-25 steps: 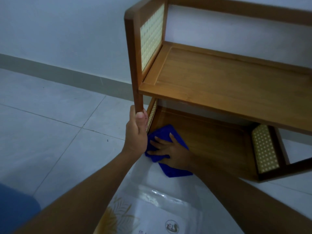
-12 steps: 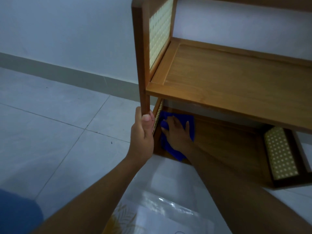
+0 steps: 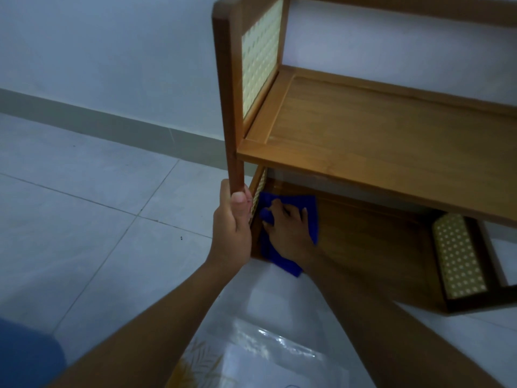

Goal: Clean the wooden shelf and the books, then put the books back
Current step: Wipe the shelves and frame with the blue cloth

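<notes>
- Head view: the right hand [image 3: 285, 231] has pushed the blue cloth [image 3: 307, 208] from the front edge into the left corner of the bottom board [image 3: 363, 247] of the wooden shelf [image 3: 363, 141]. I think the wiping is not done yet.
- The cloth lies under its flat, spread fingers [image 3: 278, 205].
- The left hand [image 3: 233, 231] is wrapped tight round the front post [image 3: 233, 135].

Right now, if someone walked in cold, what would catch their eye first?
The wooden shelf fills the upper right. On its bottom board's left end the right hand presses a bright blue cloth, while the left hand grips the front left post. A glossy plastic bag lies on the floor at bottom centre.
</notes>
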`<state>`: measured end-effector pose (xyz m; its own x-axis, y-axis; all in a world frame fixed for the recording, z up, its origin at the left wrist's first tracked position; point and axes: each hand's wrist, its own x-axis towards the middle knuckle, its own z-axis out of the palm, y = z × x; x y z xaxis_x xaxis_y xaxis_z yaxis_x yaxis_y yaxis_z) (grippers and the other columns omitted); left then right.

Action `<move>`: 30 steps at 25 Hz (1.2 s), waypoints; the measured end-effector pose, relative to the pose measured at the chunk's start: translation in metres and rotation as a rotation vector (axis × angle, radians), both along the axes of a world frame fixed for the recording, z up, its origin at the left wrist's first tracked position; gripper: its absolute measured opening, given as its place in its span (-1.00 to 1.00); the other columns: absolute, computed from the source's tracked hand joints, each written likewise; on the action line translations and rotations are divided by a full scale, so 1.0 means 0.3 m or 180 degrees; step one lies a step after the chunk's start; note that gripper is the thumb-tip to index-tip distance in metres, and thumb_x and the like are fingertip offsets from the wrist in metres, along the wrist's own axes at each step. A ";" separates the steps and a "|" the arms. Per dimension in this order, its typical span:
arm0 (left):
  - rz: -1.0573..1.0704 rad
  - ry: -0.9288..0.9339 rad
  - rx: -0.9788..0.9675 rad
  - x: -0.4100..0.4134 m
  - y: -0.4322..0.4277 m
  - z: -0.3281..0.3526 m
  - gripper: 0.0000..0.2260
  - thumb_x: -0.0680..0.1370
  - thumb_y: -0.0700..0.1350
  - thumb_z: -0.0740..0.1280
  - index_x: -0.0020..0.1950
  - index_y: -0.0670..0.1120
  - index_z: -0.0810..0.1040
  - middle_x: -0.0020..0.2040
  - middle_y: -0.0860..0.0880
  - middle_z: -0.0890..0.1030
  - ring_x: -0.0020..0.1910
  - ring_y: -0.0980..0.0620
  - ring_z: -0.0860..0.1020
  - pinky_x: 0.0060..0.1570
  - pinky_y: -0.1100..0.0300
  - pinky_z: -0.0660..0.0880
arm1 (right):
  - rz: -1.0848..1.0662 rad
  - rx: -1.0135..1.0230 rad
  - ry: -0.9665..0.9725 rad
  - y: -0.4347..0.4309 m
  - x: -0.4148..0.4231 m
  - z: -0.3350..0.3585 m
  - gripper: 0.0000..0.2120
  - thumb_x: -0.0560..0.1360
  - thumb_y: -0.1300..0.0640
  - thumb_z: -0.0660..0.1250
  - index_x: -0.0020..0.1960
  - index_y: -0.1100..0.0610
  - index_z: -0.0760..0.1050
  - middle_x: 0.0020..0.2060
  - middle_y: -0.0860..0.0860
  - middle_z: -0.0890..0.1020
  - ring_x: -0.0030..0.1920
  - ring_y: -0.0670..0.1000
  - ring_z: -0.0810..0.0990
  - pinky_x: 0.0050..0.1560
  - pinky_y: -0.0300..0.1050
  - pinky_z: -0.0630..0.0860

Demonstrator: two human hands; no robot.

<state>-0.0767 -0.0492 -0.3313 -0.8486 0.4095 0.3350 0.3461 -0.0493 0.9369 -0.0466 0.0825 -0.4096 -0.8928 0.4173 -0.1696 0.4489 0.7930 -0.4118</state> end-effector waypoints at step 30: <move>0.0126 -0.0029 0.0015 0.004 0.007 0.004 -0.55 0.48 0.42 -0.06 -0.10 0.07 0.32 -0.35 0.16 0.40 -0.38 0.07 0.35 -0.38 0.19 0.35 | -0.1209 0.0054 -0.0455 0.185 0.198 0.004 -0.55 0.67 0.02 -0.07 0.55 0.02 0.03 0.57 0.00 -0.06 0.55 0.08 -0.19 0.45 0.32 -0.26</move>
